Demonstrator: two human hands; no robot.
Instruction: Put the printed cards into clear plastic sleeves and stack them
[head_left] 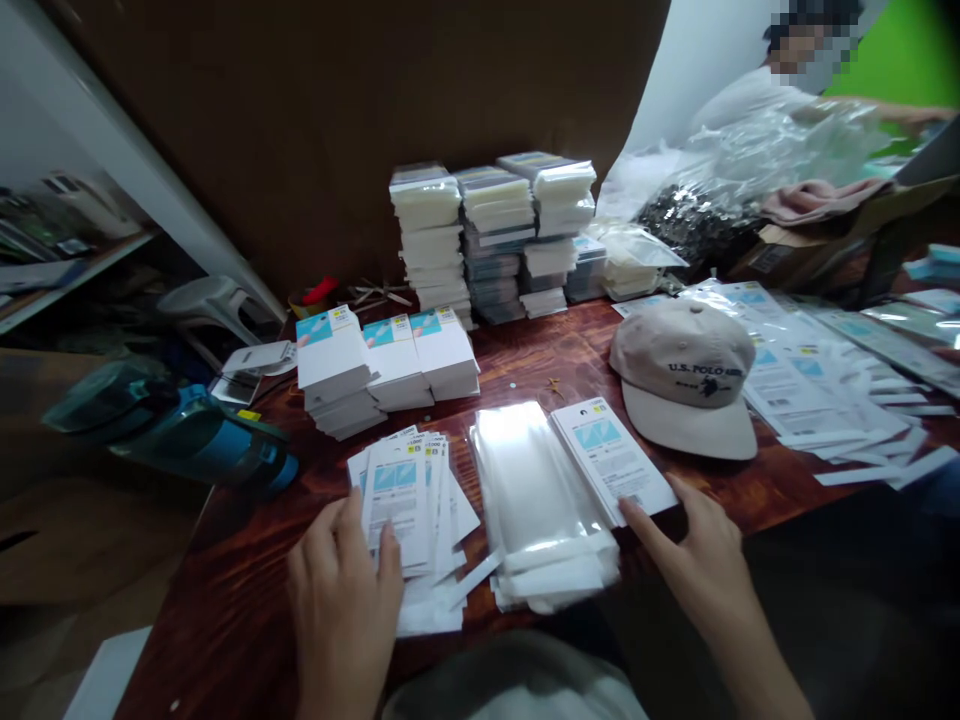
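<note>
Though apart, hands (345,565) on cards (600,445)

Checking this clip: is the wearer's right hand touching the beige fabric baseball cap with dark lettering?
Apart. The head view shows a strip of red-brown wooden tabletop between the right hand and the brim of the beige cap.

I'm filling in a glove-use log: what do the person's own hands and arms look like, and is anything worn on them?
The left hand and right hand are bare: no gloves, rings or watch visible. No sleeve shows on either forearm as far as the picture reaches.
</note>
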